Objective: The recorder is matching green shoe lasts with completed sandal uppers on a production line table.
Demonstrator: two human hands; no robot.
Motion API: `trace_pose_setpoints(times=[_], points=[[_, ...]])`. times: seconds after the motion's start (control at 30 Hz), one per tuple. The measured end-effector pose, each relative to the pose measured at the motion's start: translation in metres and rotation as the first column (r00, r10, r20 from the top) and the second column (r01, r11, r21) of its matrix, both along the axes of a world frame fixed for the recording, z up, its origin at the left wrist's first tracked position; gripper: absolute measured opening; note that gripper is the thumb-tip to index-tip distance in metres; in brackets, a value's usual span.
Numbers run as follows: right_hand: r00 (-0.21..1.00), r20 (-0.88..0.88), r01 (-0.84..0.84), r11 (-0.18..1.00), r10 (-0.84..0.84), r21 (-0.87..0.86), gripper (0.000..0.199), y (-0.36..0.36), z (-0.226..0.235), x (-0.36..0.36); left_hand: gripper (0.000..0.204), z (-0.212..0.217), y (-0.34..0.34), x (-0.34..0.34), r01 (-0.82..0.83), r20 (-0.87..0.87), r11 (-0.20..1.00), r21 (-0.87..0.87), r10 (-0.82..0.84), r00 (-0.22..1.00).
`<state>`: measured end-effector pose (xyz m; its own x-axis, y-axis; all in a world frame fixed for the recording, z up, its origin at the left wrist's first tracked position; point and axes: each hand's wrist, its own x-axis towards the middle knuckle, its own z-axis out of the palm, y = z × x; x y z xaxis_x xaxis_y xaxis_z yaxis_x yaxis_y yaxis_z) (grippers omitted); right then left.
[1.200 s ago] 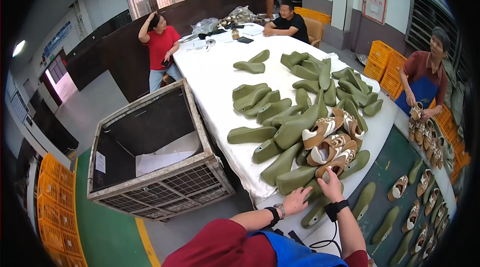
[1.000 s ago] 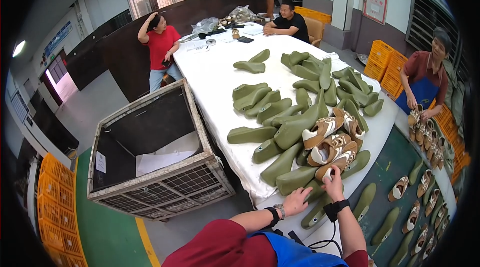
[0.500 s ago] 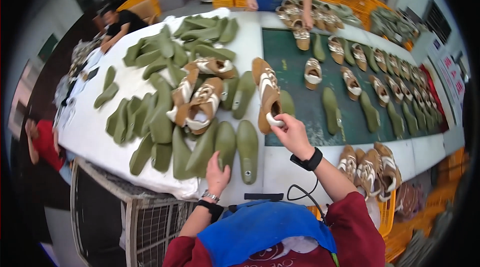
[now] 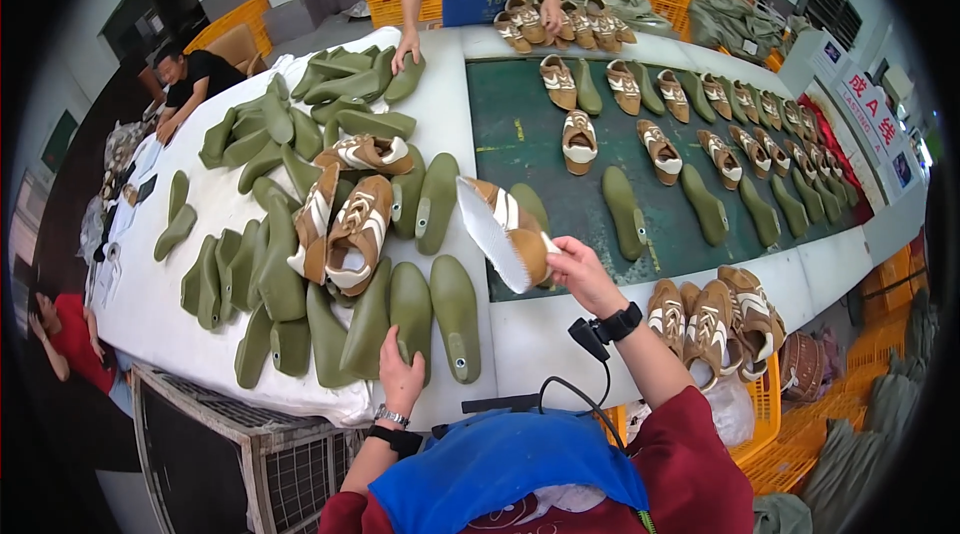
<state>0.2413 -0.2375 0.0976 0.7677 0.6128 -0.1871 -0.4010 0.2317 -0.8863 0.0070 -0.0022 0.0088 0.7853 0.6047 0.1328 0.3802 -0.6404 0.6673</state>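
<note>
While the right hand [image 4: 582, 275] pinched a shoe [image 4: 512, 230] heel-end, the left hand [image 4: 402, 380] met a green last [image 4: 410, 303], its grip unclear. Shoe handling appeared underway, the next move seemingly needing steadiness.

A shoe workshop; green lasts [image 4: 456, 319] and brown shoes [image 4: 362, 222] crowd its worktable [image 4: 150, 309].

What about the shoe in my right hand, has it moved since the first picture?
Yes, rightward: the held shoe has left the shoe pile, and your right hand now holds it overlapping the green surface's left edge in view.
</note>
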Motion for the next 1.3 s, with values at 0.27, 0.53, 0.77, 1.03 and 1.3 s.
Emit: trace_pose_setpoints(times=[0.27,0.53,0.77,1.03,1.3], points=[[0.909,0.414,0.124,0.926,0.038,-0.357,0.028,0.065,-0.047,0.089,0.060,0.005,0.001,0.002,0.006,0.009,1.000,0.001,-0.006,1.000],[0.583,0.790,0.587,0.573,0.191,-0.572,0.023,0.150,-0.090,0.180,0.058,0.008,-0.001,0.005,-0.012,-0.013,0.999,-0.030,0.011,1.000],[0.583,0.778,0.607,0.512,0.233,-0.608,0.021,0.176,-0.119,0.200,0.056,0.005,0.003,0.007,-0.034,-0.027,0.999,-0.037,0.033,0.999],[0.579,0.806,0.368,0.841,0.126,-0.396,0.049,0.160,-0.139,0.194,0.056,0.003,0.001,0.008,-0.023,-0.028,0.999,-0.040,0.022,0.999],[0.585,0.620,0.021,0.754,0.523,-0.656,0.024,0.084,-0.099,0.081,0.057,-0.002,0.003,-0.001,-0.030,0.018,0.999,-0.023,0.030,0.999]])
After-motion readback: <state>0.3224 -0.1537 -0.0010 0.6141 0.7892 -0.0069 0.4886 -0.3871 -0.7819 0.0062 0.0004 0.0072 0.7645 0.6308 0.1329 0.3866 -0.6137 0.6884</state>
